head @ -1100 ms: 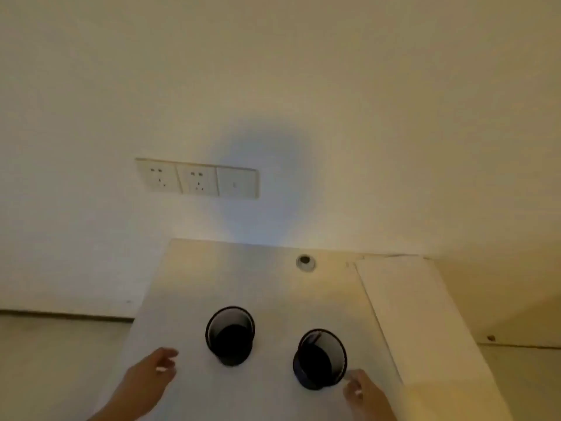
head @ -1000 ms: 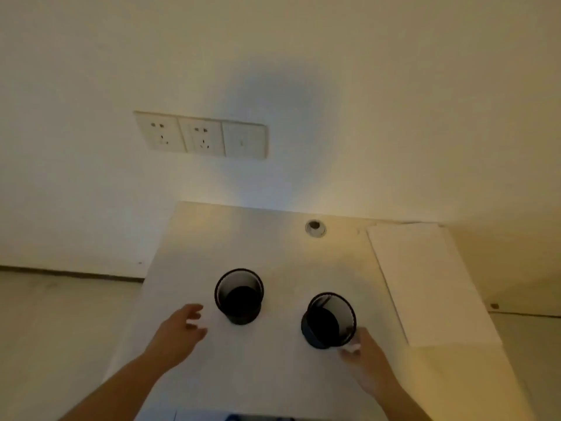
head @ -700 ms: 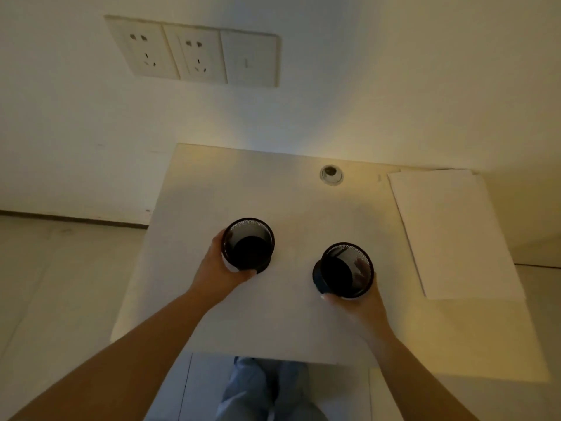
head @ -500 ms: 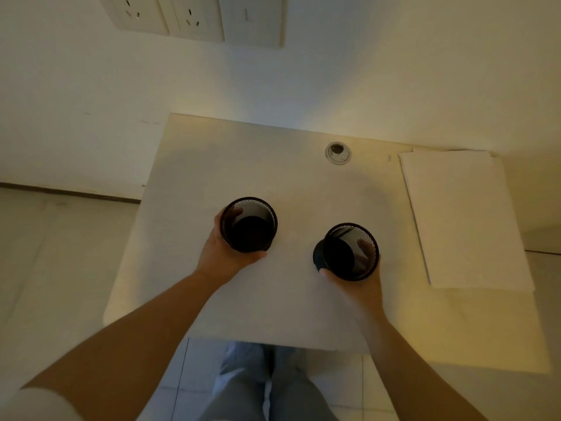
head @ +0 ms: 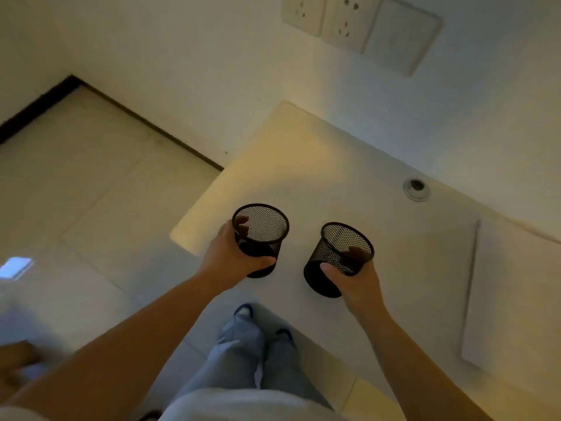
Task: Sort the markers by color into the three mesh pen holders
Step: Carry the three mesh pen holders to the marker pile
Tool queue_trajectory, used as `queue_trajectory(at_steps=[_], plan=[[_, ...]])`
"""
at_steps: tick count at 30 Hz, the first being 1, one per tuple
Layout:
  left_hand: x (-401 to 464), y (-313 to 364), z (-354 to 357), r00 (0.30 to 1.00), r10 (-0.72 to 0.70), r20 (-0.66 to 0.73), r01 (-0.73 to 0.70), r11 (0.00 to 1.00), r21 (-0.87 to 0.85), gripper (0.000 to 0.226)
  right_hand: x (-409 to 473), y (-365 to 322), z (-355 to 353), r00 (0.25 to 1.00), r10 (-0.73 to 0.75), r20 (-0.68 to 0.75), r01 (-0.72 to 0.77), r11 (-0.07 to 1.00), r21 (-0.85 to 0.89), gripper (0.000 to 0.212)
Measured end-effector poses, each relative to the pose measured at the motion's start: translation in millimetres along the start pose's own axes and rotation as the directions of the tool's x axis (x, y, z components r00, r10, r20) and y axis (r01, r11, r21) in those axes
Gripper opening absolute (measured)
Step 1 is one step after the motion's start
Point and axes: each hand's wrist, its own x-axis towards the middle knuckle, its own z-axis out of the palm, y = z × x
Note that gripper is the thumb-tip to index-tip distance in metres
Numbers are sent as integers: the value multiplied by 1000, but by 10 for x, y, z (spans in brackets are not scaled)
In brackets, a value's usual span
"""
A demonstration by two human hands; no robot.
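Two black mesh pen holders are in my hands above the white table (head: 349,165). My left hand (head: 229,256) grips the left holder (head: 261,235) round its side, with fingers showing through the mesh. My right hand (head: 355,281) grips the right holder (head: 340,256), which tilts to the left; its fingers also show inside the mesh. Both holders look empty. No markers and no third holder are in view.
A white sheet or board (head: 513,299) lies on the table's right part. A round cable grommet (head: 416,189) sits near the wall. Wall sockets (head: 361,25) are above. Tiled floor (head: 76,192) lies left; my legs and shoes (head: 258,344) show below the table edge.
Both hands reached to the holders, closed round them and now hold them, the right one tipped. The view has swung down and to the left.
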Motion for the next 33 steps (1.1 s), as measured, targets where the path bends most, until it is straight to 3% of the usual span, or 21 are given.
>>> queue_trajectory(at_steps=[4, 11, 19, 25, 33], plan=[[-515, -446, -385, 970, -144, -198, 116, 982, -148, 93, -81, -209, 404, 966, -21, 259, 30, 999, -33, 67], [-1306, -1306, -1085, 810, -444, -384, 259, 857, -444, 78, -413, -568, 1494, 839, -55, 541, 125, 988, -95, 53], [-1874, -2401, -2000, 633, -661, -403, 373, 717, -589, 77, -850, -719, 3069, 751, 18, 660, 231, 929, -288, 63], [-2084, -3141, -2819, 608, -674, -419, 372, 708, -600, 74, -1124, -868, 4297, 750, 79, 656, 249, 886, -391, 64], [-1983, -3831, -3723, 517, -730, -447, 315, 648, -694, 79, -1257, -1357, 5594, 653, 68, 754, 276, 906, -321, 64]])
